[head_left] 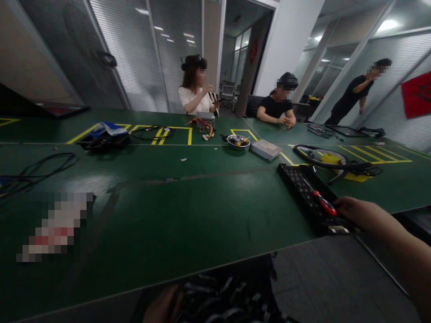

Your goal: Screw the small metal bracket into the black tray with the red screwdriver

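Right hand (353, 210): down at the right-hand wall of the black tray (303, 197), fingers bunched close together. Can't tell whether they're pinching the rim, brushing the screwdriver (326, 206) or just resting there, the hand itself blocks it.
Screwdriver: red and black handle, lying inside the tray, handle towards the person and shaft pointing to the far end. Handle's end is just beside the fingertips.
Tray: sits at a slant by the near edge of the green table (202, 215), with a small metallic piece (338, 229) at its near end.
Left hand (162, 307): low at the bottom of the view, below the tabletop, mostly cut off. No clue how its fingers stand.
Step in hand: my read is the right hand is dealing with the tray or the tool in it, nothing more certain than that.
Next move: lifting the tool would call for fingers closing round that fat handle; shifting the tray, a firm hold on the wall.
Across the table: metal bowl (237, 146) and flat grey box (266, 149) beyond the tray, well apart from both hands.
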### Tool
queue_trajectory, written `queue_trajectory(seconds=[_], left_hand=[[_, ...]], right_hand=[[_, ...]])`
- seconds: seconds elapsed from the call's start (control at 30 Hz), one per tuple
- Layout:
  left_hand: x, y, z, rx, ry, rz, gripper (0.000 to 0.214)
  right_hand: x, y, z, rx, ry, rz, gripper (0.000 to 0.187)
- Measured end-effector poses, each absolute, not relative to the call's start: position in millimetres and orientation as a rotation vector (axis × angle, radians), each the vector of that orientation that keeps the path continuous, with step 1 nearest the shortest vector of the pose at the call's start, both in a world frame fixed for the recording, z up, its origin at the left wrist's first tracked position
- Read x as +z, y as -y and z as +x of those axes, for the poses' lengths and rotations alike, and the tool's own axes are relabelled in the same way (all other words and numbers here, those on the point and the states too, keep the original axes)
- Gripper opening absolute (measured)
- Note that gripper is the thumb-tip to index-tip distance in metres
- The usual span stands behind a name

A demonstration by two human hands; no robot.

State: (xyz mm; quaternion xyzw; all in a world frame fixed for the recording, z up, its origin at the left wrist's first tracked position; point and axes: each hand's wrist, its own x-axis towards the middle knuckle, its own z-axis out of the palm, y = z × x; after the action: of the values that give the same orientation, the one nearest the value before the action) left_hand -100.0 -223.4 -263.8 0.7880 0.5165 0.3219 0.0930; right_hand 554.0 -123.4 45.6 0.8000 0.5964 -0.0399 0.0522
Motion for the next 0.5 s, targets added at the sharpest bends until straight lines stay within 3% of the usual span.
queue_trajectory(seconds=[0.17, 0.5], left_hand=[[-264, 226, -99, 0.886, -1.581, 2.258, 0.039], [-260, 227, -97, 0.91, -1.567, 2.249, 0.033]], right_hand=[[29, 134, 541, -0.428, -1.921, 2.257, 0.042], [-17, 151, 545, -0.061, -2.097, 2.391, 0.056]])
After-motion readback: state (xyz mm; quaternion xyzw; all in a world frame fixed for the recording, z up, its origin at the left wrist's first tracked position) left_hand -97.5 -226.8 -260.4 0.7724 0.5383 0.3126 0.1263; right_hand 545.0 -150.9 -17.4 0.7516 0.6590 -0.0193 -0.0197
